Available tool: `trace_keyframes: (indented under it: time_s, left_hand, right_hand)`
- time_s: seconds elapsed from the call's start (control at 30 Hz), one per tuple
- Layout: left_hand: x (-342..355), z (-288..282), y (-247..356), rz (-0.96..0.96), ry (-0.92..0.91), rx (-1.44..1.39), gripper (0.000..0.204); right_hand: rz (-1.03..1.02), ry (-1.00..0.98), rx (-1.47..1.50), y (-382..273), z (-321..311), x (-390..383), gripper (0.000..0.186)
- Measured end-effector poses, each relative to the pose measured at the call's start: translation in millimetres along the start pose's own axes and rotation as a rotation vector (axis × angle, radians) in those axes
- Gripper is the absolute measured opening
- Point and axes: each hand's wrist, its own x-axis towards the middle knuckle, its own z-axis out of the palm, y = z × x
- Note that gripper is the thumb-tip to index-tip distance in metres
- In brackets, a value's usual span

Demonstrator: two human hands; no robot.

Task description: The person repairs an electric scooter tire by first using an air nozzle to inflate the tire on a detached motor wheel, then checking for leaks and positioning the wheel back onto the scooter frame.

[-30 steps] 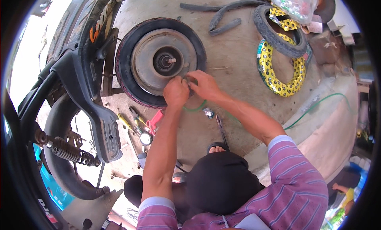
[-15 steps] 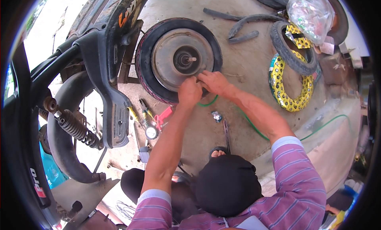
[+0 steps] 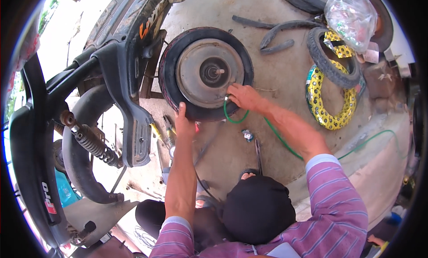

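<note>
A wheel with a black tyre [image 3: 170, 71] and a round grey metal hub [image 3: 191, 66] lies on its side on the concrete floor. My left hand [image 3: 183, 120] grips the tyre's lower left edge, thumb on top and fingers hidden beneath. My right hand [image 3: 244, 97] is closed on a small metal fitting [image 3: 227, 98] at the hub's lower right rim, with a green hose [image 3: 236, 120] looping down from it. Whether the fitting is on a valve is too small to tell. Tools [image 3: 166, 135], a small crumpled object [image 3: 248, 134] and a long metal tool [image 3: 259, 155] lie nearby.
A scooter frame [image 3: 120, 79] with a shock absorber [image 3: 93, 142] fills the left side. At upper right are rubber strips [image 3: 276, 33], loose tyres [image 3: 330, 75], a yellow-wrapped ring [image 3: 334, 120] and a plastic bag [image 3: 347, 17]. Another person's hand [image 3: 374, 238] shows at the lower right edge.
My left hand has left my right hand's side and moved left onto the tyre's edge. My right hand stays at the hub rim with the hose. The whole view has shifted right.
</note>
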Motion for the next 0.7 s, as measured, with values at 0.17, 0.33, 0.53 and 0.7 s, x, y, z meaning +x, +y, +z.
trace_keyframes:
  time_s: [0.17, 0.33, 0.53, 0.7]
  left_hand:
    - [-29, 73, 24, 0.113, 0.02, 0.325, 0.077]
    - [-55, 115, 33, 0.079, 0.224, 0.449, 0.074]
    - [-102, 117, 50, 0.024, 0.3, 0.531, 0.067]
    - [-91, 72, 33, -0.043, 0.265, 0.335, 0.066]
  right_hand:
    - [0.067, 0.14, 0.047, 0, -28, -4, 0.02]
    - [-0.06, 0.076, 0.125, 1, -76, 8, 0.019]
    - [-0.048, -0.021, 0.283, -23, -83, -7, 0.02]
    - [-0.025, -0.02, 0.166, -39, -21, -35, 0.02]
